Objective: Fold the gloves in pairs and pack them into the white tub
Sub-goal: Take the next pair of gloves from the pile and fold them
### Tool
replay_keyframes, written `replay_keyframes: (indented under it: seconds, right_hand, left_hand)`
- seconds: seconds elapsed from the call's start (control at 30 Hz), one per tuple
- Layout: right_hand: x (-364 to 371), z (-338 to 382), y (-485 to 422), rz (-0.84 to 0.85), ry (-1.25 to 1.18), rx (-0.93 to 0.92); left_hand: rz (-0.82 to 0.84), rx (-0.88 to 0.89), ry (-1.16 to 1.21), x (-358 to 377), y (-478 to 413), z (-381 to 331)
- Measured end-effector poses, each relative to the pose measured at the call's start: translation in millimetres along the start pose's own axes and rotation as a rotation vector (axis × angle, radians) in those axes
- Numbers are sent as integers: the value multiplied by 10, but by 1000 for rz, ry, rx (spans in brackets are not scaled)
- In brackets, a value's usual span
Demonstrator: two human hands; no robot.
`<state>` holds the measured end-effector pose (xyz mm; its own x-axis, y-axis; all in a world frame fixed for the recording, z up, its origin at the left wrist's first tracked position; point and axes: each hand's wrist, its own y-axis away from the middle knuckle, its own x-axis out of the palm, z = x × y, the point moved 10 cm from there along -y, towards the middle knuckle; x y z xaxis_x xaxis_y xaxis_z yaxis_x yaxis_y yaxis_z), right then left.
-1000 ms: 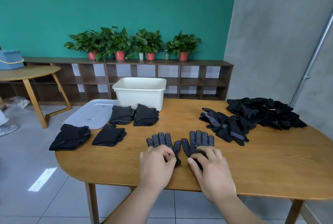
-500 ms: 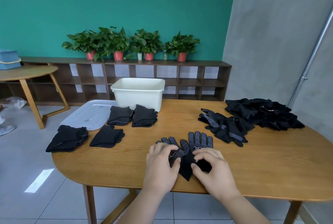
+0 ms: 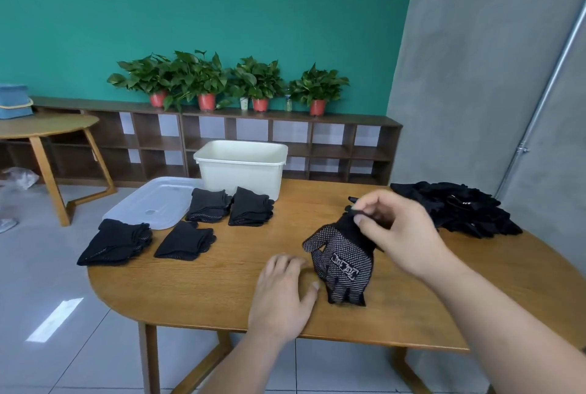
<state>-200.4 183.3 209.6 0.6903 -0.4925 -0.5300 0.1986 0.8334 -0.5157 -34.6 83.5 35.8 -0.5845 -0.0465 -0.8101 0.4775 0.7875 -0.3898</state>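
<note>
My right hand point(image 3: 399, 235) pinches the cuff end of a black dotted glove pair point(image 3: 342, 262) and holds it lifted, its fingertips still touching the wooden table point(image 3: 222, 295). Flat on the table just left of the gloves lies my left hand point(image 3: 283, 292), fingers spread, holding nothing. Several folded glove pairs point(image 3: 211, 208) lie at the left of the table. The white tub point(image 3: 242, 167) stands at the far edge. A heap of unfolded black gloves point(image 3: 456, 211) sits at the right, partly hidden behind my right hand.
A clear plastic lid point(image 3: 152, 203) lies left of the tub, overhanging the table edge. Behind the table runs a low shelf with potted plants point(image 3: 206, 83). A second wooden table point(image 3: 47, 127) stands at the far left.
My right hand has lifted the stacked gloves up by the cuff. My left hand has let go and dropped flat onto the table. The camera has moved closer.
</note>
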Motion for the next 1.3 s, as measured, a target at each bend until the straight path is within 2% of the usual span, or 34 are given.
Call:
replay_keyframes:
  seconds: [0.1, 0.2, 0.37, 0.43, 0.53, 0.67, 0.7, 0.87, 1.03, 1.1, 1.2, 1.3]
  right_hand:
    - [-114, 31, -210, 106, 34, 36]
    - [-179, -117, -359, 122, 221, 66]
    - [-444, -46, -503, -173, 383, -51]
    - [-369, 5, -441, -215, 437, -139]
    - [51, -218, -190, -138, 515, -212]
    - [889, -1068, 338, 195, 632, -34]
    - [1020, -1229, 460, 225, 640, -10]
    - [1087, -1436, 558, 127, 636, 11]
    - [855, -1104, 558, -72, 534, -91]
    - [940, -1064, 654, -28, 567, -137]
    - [1161, -1152, 775, 127, 660, -141]
    - [1198, -1104, 770, 154, 696, -166]
  left_hand:
    - [44, 26, -59, 45, -2, -17]
    - [90, 30, -89, 84, 10, -25]
    - [142, 8, -112, 121, 13, -37]
    - [150, -3, -121, 137, 9, -28]
    - [157, -6, -138, 157, 4, -24]
    - [178, -13, -133, 170, 6, -22]
    - [180, -15, -130, 164, 8, -26]
    - [185, -13, -150, 167, 4, -36]
    - [191, -20, -153, 162, 14, -33]
    - [193, -24, -152, 164, 9, -31]
    - [193, -29, -154, 164, 7, -28]
    - [188, -31, -151, 155, 11, -27]
